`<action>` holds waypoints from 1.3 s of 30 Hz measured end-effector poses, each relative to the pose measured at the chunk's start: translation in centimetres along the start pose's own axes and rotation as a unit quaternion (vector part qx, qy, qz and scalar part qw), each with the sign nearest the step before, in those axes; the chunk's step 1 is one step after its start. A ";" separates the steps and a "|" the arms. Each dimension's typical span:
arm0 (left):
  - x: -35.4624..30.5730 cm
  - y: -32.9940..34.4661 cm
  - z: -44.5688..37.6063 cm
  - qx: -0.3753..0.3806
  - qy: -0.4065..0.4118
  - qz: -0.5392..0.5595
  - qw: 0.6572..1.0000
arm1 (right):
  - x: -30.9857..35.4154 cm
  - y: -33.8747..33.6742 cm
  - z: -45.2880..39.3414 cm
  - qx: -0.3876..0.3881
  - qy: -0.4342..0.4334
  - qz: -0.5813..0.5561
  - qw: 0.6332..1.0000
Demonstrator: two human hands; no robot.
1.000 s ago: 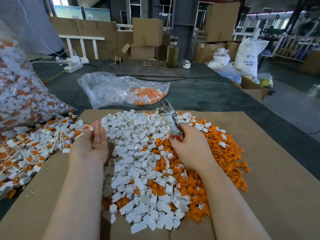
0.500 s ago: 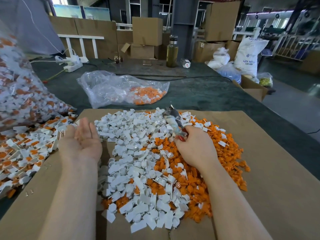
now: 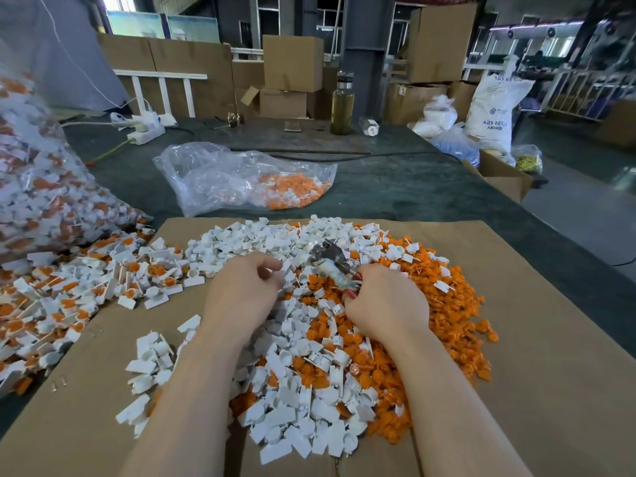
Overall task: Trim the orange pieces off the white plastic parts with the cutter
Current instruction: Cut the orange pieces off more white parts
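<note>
Item: cutter, clasped by its red handles in the right hand, over the trimmed heap mid-cardboard sheet. Left hand: fingers curled; contents cannot be told. Untrimmed parts: left edge. Risk: fingertips near blades may be nipped.
</note>
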State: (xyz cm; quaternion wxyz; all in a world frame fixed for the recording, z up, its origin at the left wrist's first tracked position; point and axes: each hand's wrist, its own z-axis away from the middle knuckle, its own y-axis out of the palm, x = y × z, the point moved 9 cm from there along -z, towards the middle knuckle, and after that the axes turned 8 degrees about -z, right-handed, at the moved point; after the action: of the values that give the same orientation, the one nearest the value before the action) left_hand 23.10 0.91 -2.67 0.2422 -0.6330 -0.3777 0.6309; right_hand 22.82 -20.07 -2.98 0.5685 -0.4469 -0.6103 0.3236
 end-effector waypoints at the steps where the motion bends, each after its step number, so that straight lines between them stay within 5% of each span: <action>1: -0.2 0.2 0.0 -0.001 0.008 -0.015 1.000 | -0.1 0.0 0.0 0.000 0.007 0.000 1.000; 7: -1.4 0.9 0.1 -0.019 0.072 -0.118 0.990 | -0.1 0.3 0.0 0.008 0.007 -0.008 1.000; 21: -1.9 0.6 0.3 -0.036 0.078 -0.109 0.990 | 0.5 -1.1 -0.1 -0.050 -0.020 -0.057 0.997; 30: -2.9 -0.4 1.3 -0.082 0.013 0.094 0.992 | 1.5 -2.4 0.1 -0.082 -0.063 -0.243 0.964; 39: -2.6 0.9 1.7 -0.013 -0.076 0.364 0.928 | 2.2 -3.8 0.8 -0.121 -0.097 -0.402 0.903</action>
State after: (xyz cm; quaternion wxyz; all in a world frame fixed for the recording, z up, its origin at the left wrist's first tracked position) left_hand 21.80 -1.97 -1.93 -0.0418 -0.6802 -0.1464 0.7171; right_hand 21.49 -19.42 1.22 0.5296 -0.1959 -0.8246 0.0329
